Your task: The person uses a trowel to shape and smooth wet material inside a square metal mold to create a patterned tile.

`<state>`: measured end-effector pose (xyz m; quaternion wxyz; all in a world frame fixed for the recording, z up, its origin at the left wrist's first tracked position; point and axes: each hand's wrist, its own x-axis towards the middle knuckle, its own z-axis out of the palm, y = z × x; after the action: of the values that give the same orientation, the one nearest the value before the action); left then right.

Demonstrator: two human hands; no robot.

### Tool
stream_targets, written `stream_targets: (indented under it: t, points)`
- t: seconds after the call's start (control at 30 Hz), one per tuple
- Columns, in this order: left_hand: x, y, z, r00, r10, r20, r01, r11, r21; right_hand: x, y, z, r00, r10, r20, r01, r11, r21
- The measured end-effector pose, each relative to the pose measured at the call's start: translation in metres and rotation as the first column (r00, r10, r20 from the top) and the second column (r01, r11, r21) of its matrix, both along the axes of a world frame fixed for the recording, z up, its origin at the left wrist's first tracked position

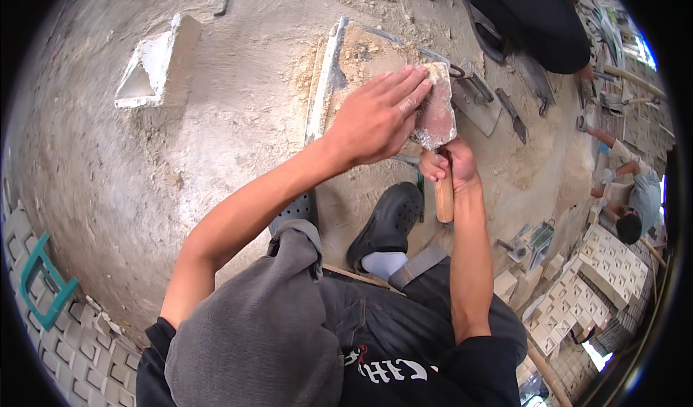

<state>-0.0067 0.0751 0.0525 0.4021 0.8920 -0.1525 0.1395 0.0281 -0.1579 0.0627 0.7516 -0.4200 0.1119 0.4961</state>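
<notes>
Trowel (436,118) under left hand (375,118)

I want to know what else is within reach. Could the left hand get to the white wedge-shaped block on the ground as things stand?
Probably yes. The left hand lies flat on the trowel blade, holding nothing, and bare ground separates it from the white wedge block further left, though it looks like a stretch.

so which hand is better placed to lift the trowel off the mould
Right. The right hand already grips the trowel by its wooden handle, while the left hand only lies flat on the blade, fingers spread, over the mould.
</notes>
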Motion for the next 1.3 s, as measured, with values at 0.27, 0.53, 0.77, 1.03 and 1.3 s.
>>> stream_targets:
  t: [0.27, 0.53, 0.77, 1.03, 1.3]
  points:
    - [0.002, 0.013, -0.008, 0.984, 0.176, -0.034, -0.179, 0.945, -0.274, -0.019, 0.015, 0.0, 0.996, 0.089, -0.008, -0.089, 0.996, 0.022]
    - [-0.01, 0.032, -0.023, 0.846, 0.083, -0.527, -0.434, 0.682, -0.589, -0.035, 0.04, -0.002, 0.981, 0.164, -0.101, -0.166, 0.986, -0.003]
    - [0.013, 0.061, -0.036, 0.866, 0.397, -0.303, -0.473, 0.847, -0.243, -0.031, 0.055, 0.013, 0.997, 0.076, 0.018, -0.074, 0.993, -0.087]
    - [0.011, 0.022, -0.052, 0.968, 0.194, -0.161, -0.109, 0.898, 0.426, 0.009, 0.039, 0.018, 0.885, 0.105, 0.453, 0.134, 0.875, -0.465]
    - [-0.055, 0.009, -0.043, 0.94, 0.22, -0.261, -0.098, 0.905, 0.413, 0.03, 0.067, 0.015, 0.35, 0.887, 0.302, 0.393, 0.154, -0.907]
